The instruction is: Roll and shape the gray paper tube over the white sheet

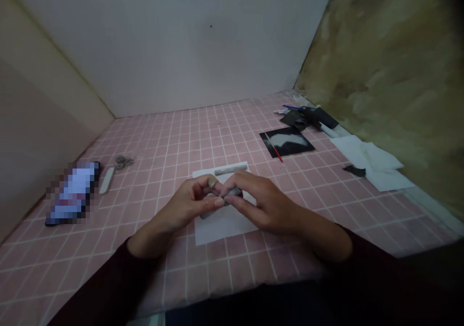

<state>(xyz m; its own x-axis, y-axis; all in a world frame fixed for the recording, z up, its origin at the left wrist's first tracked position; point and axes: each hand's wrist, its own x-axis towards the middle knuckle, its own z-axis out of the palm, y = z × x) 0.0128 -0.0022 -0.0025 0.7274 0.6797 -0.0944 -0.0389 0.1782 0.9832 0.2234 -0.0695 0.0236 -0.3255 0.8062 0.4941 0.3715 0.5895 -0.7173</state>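
Note:
Over a white sheet of paper (221,233), my left hand (188,198) and my right hand (268,200) meet with their fingertips pinched together. Between them is a small grey piece (236,191), mostly covered by the fingers, so its exact shape and kind stay hidden. A pale beige covering shows on a finger of my left hand. On the back of the paper lies a grey speckled rod (230,169), just beyond the fingers. Another grey piece (208,214) rests on the paper under my left thumb, partly hidden.
A pixelated phone-like object (74,193), a white file-shaped strip (106,180) and several grey rings (123,161) lie left. On the right are a dark sheet with white powder (293,141), a red-handled thin tool (277,153), dark scraps (319,116) and white papers (373,159). Walls enclose the tiled-pattern table.

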